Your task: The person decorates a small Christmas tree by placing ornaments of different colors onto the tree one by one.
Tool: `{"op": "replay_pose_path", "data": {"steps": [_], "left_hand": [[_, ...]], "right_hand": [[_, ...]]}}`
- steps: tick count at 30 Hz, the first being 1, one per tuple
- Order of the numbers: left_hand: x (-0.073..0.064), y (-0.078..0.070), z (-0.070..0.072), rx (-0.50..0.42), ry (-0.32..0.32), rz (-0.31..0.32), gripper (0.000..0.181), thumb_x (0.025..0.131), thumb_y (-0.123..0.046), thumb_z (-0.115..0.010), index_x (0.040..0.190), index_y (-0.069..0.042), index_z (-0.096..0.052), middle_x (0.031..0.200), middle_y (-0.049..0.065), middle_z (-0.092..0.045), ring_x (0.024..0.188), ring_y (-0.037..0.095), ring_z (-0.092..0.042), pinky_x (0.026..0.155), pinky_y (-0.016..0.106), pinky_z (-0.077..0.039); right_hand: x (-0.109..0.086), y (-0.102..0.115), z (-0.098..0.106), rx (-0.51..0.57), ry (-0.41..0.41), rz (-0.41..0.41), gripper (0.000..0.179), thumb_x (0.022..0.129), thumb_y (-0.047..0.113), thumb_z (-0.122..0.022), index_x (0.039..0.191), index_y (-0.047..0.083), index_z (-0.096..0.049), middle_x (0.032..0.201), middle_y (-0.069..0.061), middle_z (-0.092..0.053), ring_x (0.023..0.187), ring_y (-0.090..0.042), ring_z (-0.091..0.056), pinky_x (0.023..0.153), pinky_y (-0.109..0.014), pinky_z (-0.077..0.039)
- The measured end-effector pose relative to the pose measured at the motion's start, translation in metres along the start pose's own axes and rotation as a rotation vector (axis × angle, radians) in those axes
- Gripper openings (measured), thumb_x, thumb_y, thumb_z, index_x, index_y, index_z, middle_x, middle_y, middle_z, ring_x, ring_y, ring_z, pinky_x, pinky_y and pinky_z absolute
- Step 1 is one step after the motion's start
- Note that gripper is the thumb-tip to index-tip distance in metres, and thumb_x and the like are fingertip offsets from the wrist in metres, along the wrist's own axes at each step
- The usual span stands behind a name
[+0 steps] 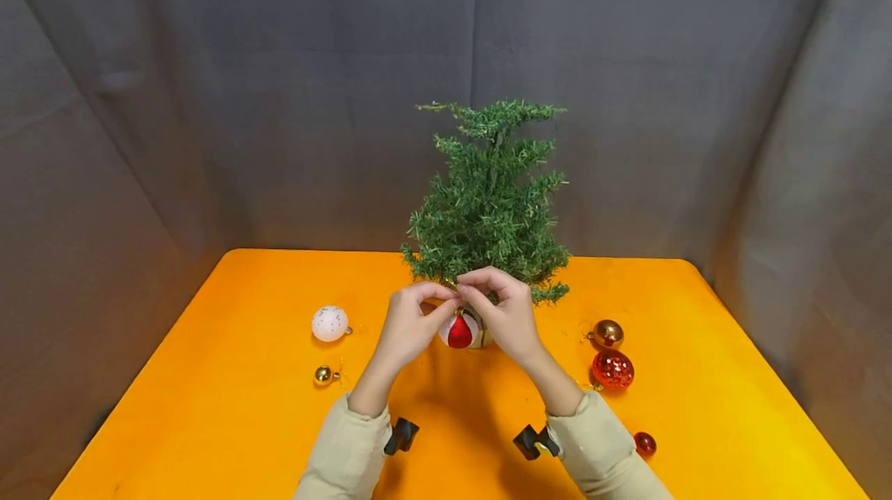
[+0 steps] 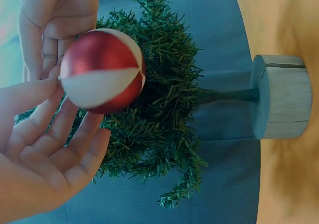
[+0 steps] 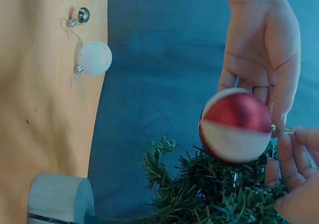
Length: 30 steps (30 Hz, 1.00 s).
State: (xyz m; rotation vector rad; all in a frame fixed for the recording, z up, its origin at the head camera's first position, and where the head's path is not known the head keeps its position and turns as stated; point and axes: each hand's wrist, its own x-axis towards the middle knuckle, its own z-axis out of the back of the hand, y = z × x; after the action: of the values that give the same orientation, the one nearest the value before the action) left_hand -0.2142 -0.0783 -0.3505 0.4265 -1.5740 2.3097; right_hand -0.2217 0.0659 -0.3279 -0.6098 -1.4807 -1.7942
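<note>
A red-and-white Christmas bauble (image 1: 460,332) hangs below both hands, in front of the tree's lower branches. My left hand (image 1: 409,323) pinches it at the top, by its cap and hanging string, between thumb and forefinger. Thumb and forefinger of my right hand (image 1: 507,316) meet there too, pinching the thin gold string (image 3: 288,131) above the cap. The fingertips of the two hands nearly touch, and the exact grip on the string is partly hidden. Behind stands a small green artificial Christmas tree (image 1: 491,206) on a round wooden base (image 2: 286,97).
On the orange table (image 1: 230,407), a white bauble (image 1: 330,323) and a small gold one (image 1: 323,375) lie at the left. To the right are a bronze bauble (image 1: 608,334), a shiny red one (image 1: 613,370) and a small red one (image 1: 645,444). Grey curtains (image 1: 334,97) surround the table.
</note>
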Motion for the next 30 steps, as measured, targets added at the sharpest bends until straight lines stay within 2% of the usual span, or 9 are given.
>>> {"op": "replay_pose_path", "data": {"steps": [6, 14, 23, 25, 30], "left_hand": [[-0.001, -0.003, 0.001, 0.001, -0.011, 0.027, 0.009, 0.084, -0.010, -0.062, 0.083, -0.004, -0.068, 0.081, 0.005, -0.065, 0.067, 0.017, -0.060, 0.059, 0.026, -0.049], [0.003, -0.005, 0.003, -0.012, -0.041, -0.005, 0.011, 0.085, -0.012, -0.061, 0.083, -0.004, -0.068, 0.081, 0.005, -0.065, 0.072, 0.017, -0.060, 0.063, 0.028, -0.049], [0.007, -0.007, 0.004, -0.052, -0.070, -0.006, 0.013, 0.085, -0.012, -0.062, 0.085, 0.000, -0.067, 0.081, 0.010, -0.065, 0.072, 0.021, -0.060, 0.064, 0.031, -0.049], [0.006, -0.011, 0.005, -0.052, -0.074, -0.001, 0.013, 0.085, -0.009, -0.061, 0.086, 0.002, -0.067, 0.081, 0.013, -0.065, 0.072, 0.025, -0.060, 0.063, 0.032, -0.048], [0.001, -0.037, 0.010, -0.038, -0.076, 0.001, 0.012, 0.085, -0.003, -0.059, 0.085, 0.008, -0.064, 0.079, 0.019, -0.063, 0.070, 0.031, -0.059, 0.061, 0.029, -0.047]], "right_hand": [[-0.001, 0.001, 0.001, 0.001, -0.001, -0.007, 0.009, 0.077, -0.017, -0.057, 0.084, -0.014, -0.062, 0.074, -0.021, -0.061, 0.060, -0.033, -0.056, 0.056, -0.029, -0.049], [0.001, 0.005, 0.001, -0.059, -0.015, 0.022, 0.009, 0.076, -0.016, -0.059, 0.084, -0.013, -0.063, 0.075, -0.020, -0.061, 0.059, -0.026, -0.054, 0.053, -0.030, -0.046], [0.004, 0.005, 0.000, -0.113, -0.035, 0.061, 0.008, 0.076, -0.017, -0.059, 0.082, -0.013, -0.062, 0.075, -0.021, -0.060, 0.059, -0.027, -0.054, 0.054, -0.033, -0.047], [0.004, 0.005, -0.001, -0.126, -0.046, 0.085, 0.008, 0.075, -0.017, -0.059, 0.081, -0.013, -0.062, 0.073, -0.021, -0.059, 0.058, -0.027, -0.054, 0.053, -0.033, -0.047], [0.005, 0.003, -0.002, -0.165, -0.075, 0.151, 0.009, 0.073, -0.020, -0.059, 0.080, -0.014, -0.062, 0.069, -0.020, -0.058, 0.054, -0.026, -0.054, 0.050, -0.030, -0.048]]}}
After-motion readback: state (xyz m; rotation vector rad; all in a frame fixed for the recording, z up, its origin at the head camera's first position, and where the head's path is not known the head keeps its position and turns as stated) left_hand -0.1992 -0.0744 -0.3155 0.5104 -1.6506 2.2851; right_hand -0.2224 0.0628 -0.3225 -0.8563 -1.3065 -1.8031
